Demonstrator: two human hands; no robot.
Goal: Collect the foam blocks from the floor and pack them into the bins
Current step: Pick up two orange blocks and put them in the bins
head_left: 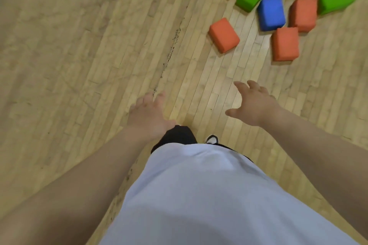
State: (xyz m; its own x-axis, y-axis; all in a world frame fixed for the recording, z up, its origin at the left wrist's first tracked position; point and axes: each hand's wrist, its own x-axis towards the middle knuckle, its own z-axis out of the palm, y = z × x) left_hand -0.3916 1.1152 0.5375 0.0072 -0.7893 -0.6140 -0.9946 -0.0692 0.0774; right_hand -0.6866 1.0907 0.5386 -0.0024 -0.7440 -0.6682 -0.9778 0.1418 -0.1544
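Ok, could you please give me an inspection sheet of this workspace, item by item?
Surface: wooden plank floor, with a dark scuffed seam.
Job's things: foam blocks scattered at upper right: five orange, three green, at least two blue, several touching. The nearest orange block lies apart. No bin in view.
Clutter: nothing seen.
Grippers: left hand and right hand both open, held out above the floor, holding nothing.
Cables: nothing seen.
Surroundings: the person's white shirt, dark trouser leg and one shoe.
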